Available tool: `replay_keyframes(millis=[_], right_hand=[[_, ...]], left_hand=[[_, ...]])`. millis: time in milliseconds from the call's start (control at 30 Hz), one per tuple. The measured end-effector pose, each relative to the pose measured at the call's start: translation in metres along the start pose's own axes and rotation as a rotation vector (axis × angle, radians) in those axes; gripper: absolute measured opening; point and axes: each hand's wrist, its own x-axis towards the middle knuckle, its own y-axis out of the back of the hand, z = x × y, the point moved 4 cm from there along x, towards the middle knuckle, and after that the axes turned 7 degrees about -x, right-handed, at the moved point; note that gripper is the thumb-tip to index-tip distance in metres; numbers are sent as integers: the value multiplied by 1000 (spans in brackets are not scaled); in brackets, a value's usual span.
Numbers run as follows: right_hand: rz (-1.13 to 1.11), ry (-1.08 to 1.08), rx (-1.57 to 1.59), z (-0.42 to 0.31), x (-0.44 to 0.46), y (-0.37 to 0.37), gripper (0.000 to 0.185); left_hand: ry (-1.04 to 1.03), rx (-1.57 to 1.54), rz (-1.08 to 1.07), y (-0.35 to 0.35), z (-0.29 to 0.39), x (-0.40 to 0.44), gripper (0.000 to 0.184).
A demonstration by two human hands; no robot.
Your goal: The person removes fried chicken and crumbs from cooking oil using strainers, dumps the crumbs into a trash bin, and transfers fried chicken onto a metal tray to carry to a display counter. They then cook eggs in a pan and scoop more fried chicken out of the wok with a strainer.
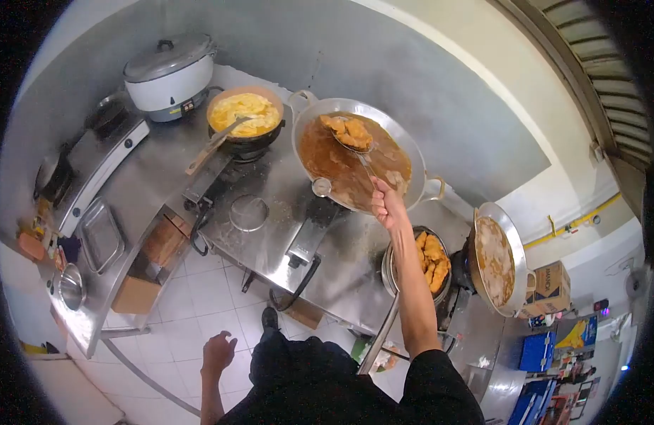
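My right hand (pixel 388 203) is closed round the handle of a skimmer (pixel 366 165). Golden fried pieces (pixel 349 132) lie in the skimmer's bowl, which is over the far side of a large wok (pixel 416 164) of brown, foamy oil. Below my right forearm, a round metal container (pixel 388 273) holds more fried pieces (pixel 431 261), partly hidden by the arm. My left hand (pixel 218 353) hangs low above the tiled floor, holding nothing, its fingers loosely apart.
Left of the wok, a pan (pixel 281 106) holds yellow egg-like food and a wooden-handled spatula (pixel 217 146). A second oil wok (pixel 519 265) stands right. A rice cooker (pixel 167 81), a metal tray (pixel 101 235) and a steel bowl (pixel 72 287) are on the left counter. Stove handles (pixel 305 287) jut out in front.
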Motion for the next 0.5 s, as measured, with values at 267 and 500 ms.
replay_keyframes(millis=[267,500], right_hand=[[6,17,218,19,-85,21,25],[96,42,131,12,-164,71,28]], left_hand=[[-126,-89,-57,10,59,19,27],[-274,-231,-216,-21,134,15,28]])
